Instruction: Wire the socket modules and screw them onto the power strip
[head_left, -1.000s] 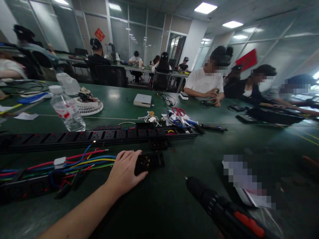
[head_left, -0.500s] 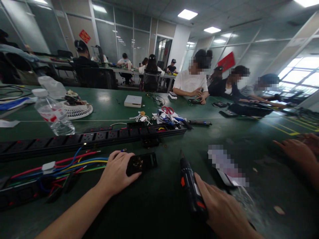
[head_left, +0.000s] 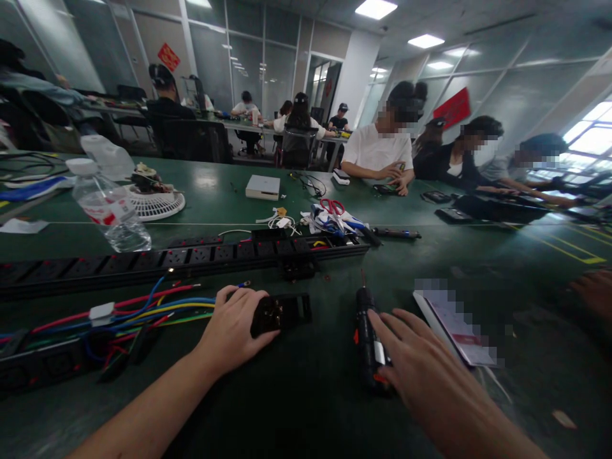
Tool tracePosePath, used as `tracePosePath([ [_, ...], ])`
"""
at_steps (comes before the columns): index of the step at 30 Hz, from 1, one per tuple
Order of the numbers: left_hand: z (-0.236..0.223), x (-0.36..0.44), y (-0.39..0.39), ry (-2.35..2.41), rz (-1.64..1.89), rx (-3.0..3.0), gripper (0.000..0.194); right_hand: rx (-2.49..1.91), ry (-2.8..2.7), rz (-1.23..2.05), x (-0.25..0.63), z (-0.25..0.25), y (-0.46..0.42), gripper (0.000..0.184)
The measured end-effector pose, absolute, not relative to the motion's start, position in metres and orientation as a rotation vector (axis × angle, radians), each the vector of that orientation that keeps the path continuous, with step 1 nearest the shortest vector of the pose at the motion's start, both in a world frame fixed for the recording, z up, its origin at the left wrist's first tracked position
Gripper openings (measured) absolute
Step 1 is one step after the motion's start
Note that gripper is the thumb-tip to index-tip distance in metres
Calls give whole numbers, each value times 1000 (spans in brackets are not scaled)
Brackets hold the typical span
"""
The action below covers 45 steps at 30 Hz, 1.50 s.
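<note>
My left hand [head_left: 238, 325] is closed round a black plastic piece [head_left: 282, 312] with brass-coloured contacts showing, low over the green table. Coloured wires [head_left: 167, 309] in red, blue, yellow and green run leftward beside that hand, to a black power strip housing [head_left: 43, 363]. A black and orange electric screwdriver [head_left: 368, 338] lies on the table with its bit pointing away from me. My right hand [head_left: 421, 357] is open on its right side, fingers stretched out, with fingertips at the screwdriver's body; whether they press on it I cannot tell.
A long power strip [head_left: 205, 255] crosses the table ahead. Beyond it are a water bottle [head_left: 112, 210], a white fan grille [head_left: 157, 204], red-handled scissors [head_left: 332, 206] and a white box [head_left: 262, 187]. A phone [head_left: 454, 325] lies at right; another person's hand [head_left: 593, 293] is farther right.
My right hand has loosened from the screwdriver and its fingers have straightened; the screwdriver now lies down. My left hand keeps its hold on the black piece. The view has shifted slightly.
</note>
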<state>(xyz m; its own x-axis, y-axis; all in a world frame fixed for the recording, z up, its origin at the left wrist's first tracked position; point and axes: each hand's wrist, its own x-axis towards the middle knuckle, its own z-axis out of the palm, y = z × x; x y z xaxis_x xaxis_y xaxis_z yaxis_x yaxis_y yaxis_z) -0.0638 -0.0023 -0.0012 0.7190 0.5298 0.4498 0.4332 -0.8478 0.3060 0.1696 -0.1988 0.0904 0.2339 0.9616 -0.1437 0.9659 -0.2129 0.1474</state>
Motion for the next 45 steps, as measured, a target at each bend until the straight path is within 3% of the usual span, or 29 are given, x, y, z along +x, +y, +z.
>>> tracePosePath([
  [6,0,-65,-4,771,743,2780,45,2142,2214,-24,82,84,-122,115],
  [8,0,-67,-5,747,745,2788,47,2128,2268,-3,76,76,-103,105],
  [13,0,-69,-5,753,693,2733,48,2096,2391,13,90,64,-89,39],
  [15,5,-70,-5,733,612,2700,48,2083,2407,-4,94,63,-88,25],
  [21,34,-77,-1,574,323,2635,53,2090,2404,-39,99,66,-89,36],
  [27,48,-83,15,619,157,2702,21,2073,2425,-43,104,77,-94,42],
  [32,48,-83,19,633,143,2725,15,1979,2473,0,102,80,-93,36],
  [45,53,-83,18,712,214,2679,15,2030,2509,-73,102,78,-93,43],
])
